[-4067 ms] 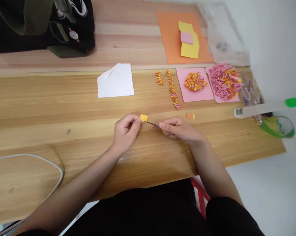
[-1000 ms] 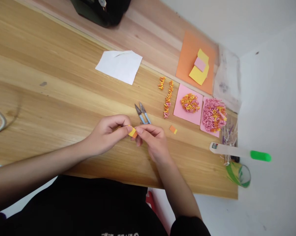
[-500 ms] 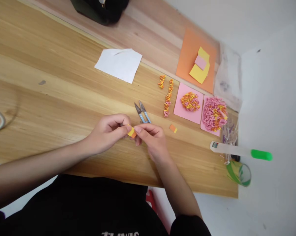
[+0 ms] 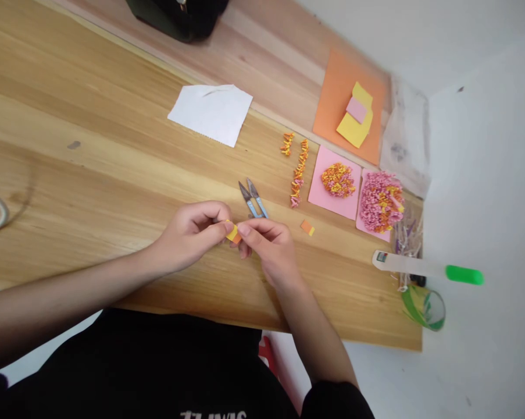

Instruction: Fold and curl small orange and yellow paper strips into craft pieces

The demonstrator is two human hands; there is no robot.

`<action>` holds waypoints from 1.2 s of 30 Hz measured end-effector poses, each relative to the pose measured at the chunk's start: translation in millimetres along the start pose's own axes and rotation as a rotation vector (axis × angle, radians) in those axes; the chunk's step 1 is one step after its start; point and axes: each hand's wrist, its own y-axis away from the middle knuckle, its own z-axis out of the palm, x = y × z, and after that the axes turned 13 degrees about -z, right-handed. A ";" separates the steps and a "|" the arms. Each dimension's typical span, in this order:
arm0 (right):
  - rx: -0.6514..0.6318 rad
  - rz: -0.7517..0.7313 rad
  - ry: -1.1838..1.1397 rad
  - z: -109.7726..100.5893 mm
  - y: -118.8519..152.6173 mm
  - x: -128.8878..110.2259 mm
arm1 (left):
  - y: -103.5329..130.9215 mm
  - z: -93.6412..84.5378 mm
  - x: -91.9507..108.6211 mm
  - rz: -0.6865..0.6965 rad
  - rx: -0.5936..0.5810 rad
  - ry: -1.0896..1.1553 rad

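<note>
Between the fingertips of both hands is a small yellow-and-orange paper piece (image 4: 233,234). My left hand (image 4: 201,235) pinches its left end with thumb and index finger. On the other end, the thumb and fingers of my right hand (image 4: 268,244) are closed. Fingers cover much of the paper, so its full shape is hidden. Just beyond the hands lie blue-handled thread snips (image 4: 253,199), blades apart and pointing away. A second small orange-and-yellow paper piece (image 4: 307,227) rests flat to the right of my right hand.
Small twisted orange, yellow and pink pieces form a long row (image 4: 299,173) and a short row (image 4: 287,144). Pink sheets (image 4: 315,195) carry heaps of tiny pieces. White paper (image 4: 212,113), an orange sheet (image 4: 325,116), a green-capped bottle (image 4: 410,265) and a glass (image 4: 434,311) surround the work area.
Both hands keep their pinch on the small paper piece in nearly the same place. Only a very slight shift of the view shows.
</note>
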 end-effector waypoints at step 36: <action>-0.012 -0.022 -0.013 -1.2 0.0 1.4 | 0.7 0.5 -0.6 -0.065 -0.011 -0.005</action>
